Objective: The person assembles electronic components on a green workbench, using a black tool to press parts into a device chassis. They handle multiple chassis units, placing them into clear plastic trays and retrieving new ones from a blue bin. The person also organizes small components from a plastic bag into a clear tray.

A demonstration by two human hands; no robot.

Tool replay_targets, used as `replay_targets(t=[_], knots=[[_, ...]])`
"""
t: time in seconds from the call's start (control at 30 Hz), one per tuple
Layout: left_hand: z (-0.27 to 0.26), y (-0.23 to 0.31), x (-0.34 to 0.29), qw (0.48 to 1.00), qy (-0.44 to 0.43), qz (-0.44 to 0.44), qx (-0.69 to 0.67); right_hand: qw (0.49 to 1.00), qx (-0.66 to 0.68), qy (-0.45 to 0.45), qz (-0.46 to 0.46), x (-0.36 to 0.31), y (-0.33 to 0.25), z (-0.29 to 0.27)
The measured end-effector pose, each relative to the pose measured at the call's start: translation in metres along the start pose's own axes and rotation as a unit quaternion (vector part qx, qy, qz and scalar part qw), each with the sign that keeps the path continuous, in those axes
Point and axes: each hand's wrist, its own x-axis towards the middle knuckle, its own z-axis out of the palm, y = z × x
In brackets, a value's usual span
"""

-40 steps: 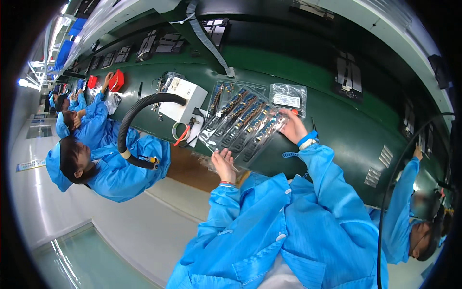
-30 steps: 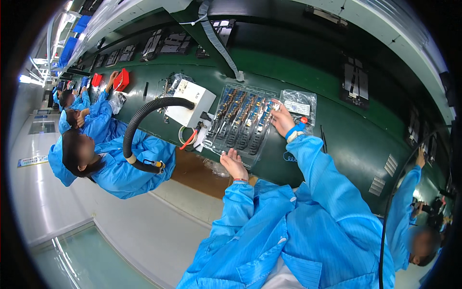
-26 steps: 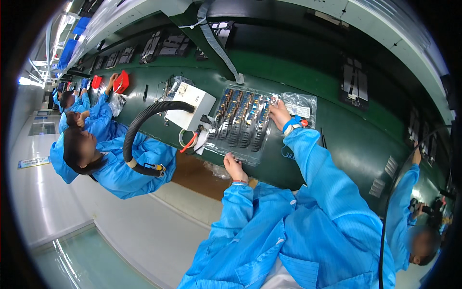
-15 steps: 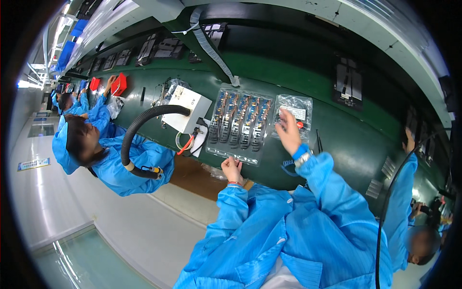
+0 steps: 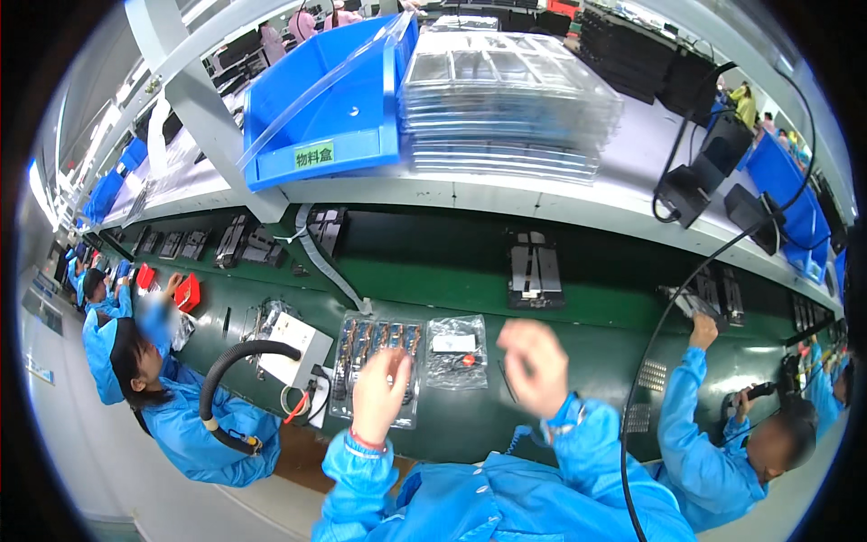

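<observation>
From my distant seat I see two bare hands, both blurred, in the lower middle of the frame. The left hand (image 5: 384, 388) is in front of the one clear tray (image 5: 403, 419); I cannot tell if it touches. Its fingers look loosely parted from the thumb. The right hand (image 5: 535, 369) is raised to the right of one clear bag (image 5: 442, 368), and its fingers stand wide of the thumb.

The tray lies on the green table (image 5: 591, 361), left of centre. I make out at least four rows of circuit boards (image 5: 364, 341) inside; the left hand hides a part, so the full count is unsure. The bag lies just beside it, with one white label (image 5: 453, 343) and one red round piece (image 5: 469, 360).

Left of the tray I count one white box (image 5: 312, 350) with one black hose (image 5: 215, 379). Two red bins (image 5: 187, 294) stand farther left, and two silver grids (image 5: 652, 375) lie toward the right. On the shelf at the top are one large blue bin (image 5: 370, 144) and one stack of clear trays (image 5: 506, 108).
</observation>
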Motion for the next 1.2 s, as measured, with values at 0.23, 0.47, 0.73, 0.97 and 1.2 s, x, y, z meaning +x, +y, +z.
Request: replay_targets(t=[0.23, 0.47, 0.73, 0.97, 1.2], knots=[[-0.031, 0.162, 0.154, 0.819, 0.328, 0.437, 0.176, 0.925, -0.259, 0.262, -0.094, 0.186, 0.005, -0.068], [-0.034, 0.167, 0.206, 0.854, 0.263, 0.419, 0.158, 0.945, -0.215, 0.245, 0.028, 0.216, 0.014, -0.079], [-0.042, 0.179, 0.215, 0.864, 0.265, 0.407, 0.135, 0.959, -0.078, 0.268, -0.043, 0.230, 0.020, -0.090], [-0.036, 0.180, 0.225, 0.833, 0.313, 0.426, 0.163, 0.947, -0.062, 0.311, -0.056, 0.227, 0.027, -0.081], [-0.037, 0.180, 0.227, 0.833, 0.319, 0.424, 0.157, 0.942, -0.236, 0.226, -0.073, 0.209, 0.029, -0.076]])
